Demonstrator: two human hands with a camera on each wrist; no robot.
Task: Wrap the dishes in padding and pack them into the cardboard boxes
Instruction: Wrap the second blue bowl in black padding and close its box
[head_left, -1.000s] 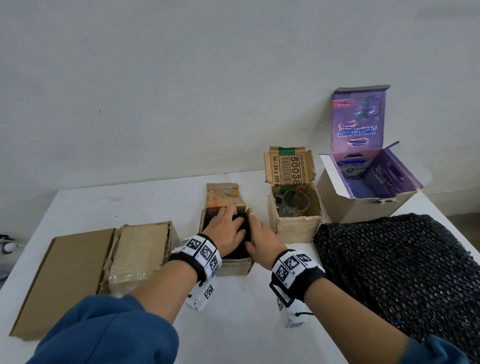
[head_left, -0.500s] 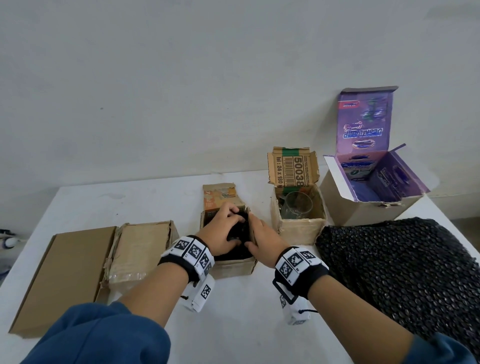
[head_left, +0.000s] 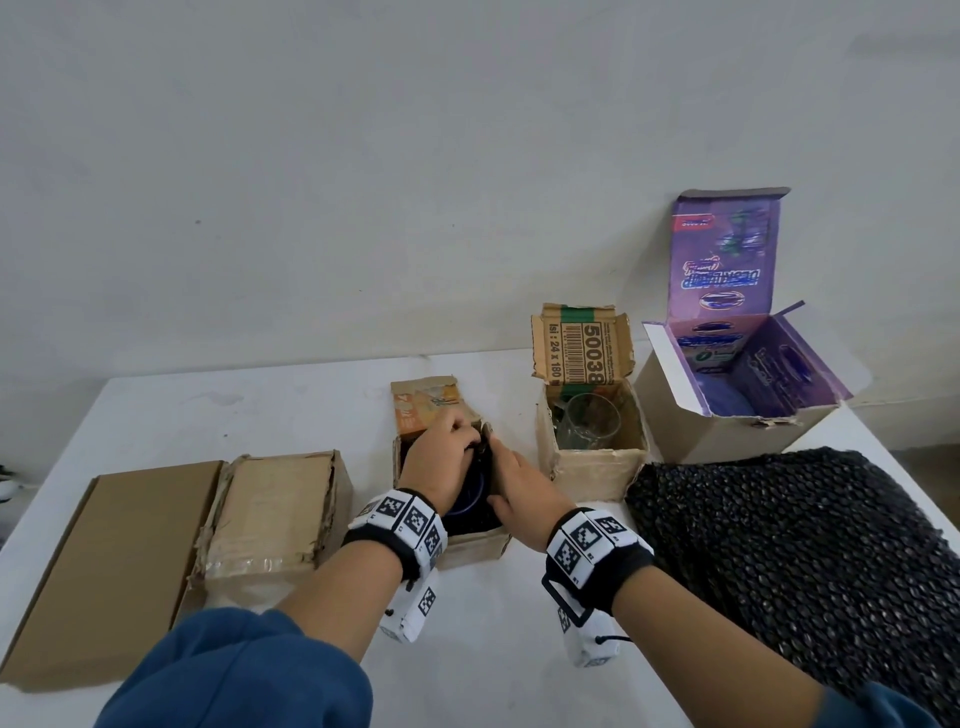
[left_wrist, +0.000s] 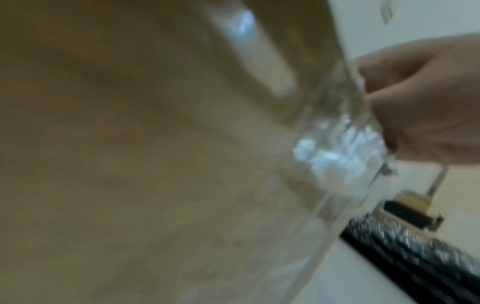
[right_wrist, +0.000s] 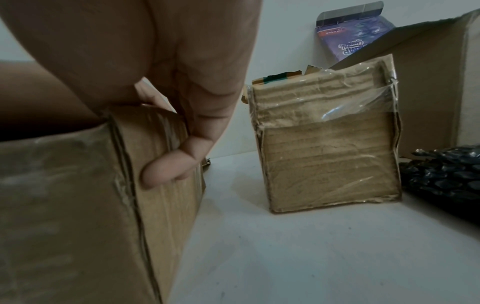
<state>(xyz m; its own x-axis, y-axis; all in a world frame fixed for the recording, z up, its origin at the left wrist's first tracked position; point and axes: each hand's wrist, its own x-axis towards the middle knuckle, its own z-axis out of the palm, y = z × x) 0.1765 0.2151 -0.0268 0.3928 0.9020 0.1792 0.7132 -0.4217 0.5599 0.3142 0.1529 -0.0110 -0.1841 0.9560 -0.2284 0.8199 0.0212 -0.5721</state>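
— Hands, item one: how do they stand?
— Left hand (head_left: 439, 460): fingers curled over the far top of the wrapped dish (head_left: 467, 512), gripping its dark padding. Right hand (head_left: 524, 486): fingers nearly straight, laid along the bundle's right side. In the right wrist view one finger rests on the outer wall of the middle box (head_left: 478, 548).
— Location of the dish?
— Inside that middle box, between both hands, a blue rim showing amid the padding.
— Edges and room, left to right?
— Flat box (head_left: 104, 561): lying close to the left edge of the counter (head_left: 260, 410). Taped box (head_left: 275, 514): just beside it, closed. A narrow gap, then the middle box. A bare strip of counter separates it from the glass box (head_left: 592, 470), which holds a clear glass (head_left: 592, 421). Purple-lined box (head_left: 727, 431): open, behind and to the right, near the far right corner. Bubble-wrap sheet (head_left: 805, 571): black, covering the right side out to the edge, just beside the glass box. Bare counter also lies in front, between the forearms, and behind the left boxes up to the wall.
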